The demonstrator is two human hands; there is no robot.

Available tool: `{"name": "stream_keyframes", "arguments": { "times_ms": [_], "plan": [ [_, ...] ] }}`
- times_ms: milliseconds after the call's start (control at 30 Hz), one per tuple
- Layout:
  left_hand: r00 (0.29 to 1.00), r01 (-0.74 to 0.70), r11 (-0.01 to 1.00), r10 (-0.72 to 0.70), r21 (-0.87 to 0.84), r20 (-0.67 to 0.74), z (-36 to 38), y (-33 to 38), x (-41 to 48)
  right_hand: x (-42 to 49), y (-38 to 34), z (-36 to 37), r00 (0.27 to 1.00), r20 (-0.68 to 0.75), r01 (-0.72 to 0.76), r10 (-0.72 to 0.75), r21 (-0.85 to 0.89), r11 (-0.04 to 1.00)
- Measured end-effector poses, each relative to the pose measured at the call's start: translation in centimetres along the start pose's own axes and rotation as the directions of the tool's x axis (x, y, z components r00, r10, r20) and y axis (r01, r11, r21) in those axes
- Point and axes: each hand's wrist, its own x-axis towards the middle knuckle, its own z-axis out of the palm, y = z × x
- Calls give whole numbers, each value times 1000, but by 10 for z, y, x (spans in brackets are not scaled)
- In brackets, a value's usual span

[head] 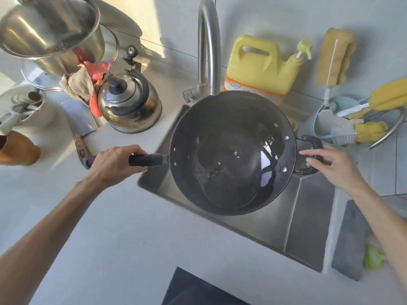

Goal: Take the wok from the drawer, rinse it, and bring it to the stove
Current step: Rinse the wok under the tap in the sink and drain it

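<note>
Sink [308, 216], left hand [114, 165] gripping wok [231, 155] handle, right hand [334, 167] fingers spread, jug [259, 67] label unreadable.

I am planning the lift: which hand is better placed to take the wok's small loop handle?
Right. The right hand is open at the loop handle; the left hand grips the long handle of the wok.

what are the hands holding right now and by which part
The left hand grips the wok by its long handle. The right hand holds nothing; its fingers are straight, next to the loop handle.
</note>
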Motion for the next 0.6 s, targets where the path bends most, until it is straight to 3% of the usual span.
{"name": "stream_keyframes", "arguments": {
  "times_ms": [167,300,600],
  "plan": [
    [998,-57,994,58,88,-8,-2,7,17,-11,10,10,984,-162,68,-74,-43,997],
    [985,-125,983,140,137,-103,-6,11,21,-17,21,15,936,-294,164,-194,-124,979],
    [965,-187,975,205,122,-162,1,22,26,-31,39,14,904,-355,185,-239,-179,966]
  ]
}}
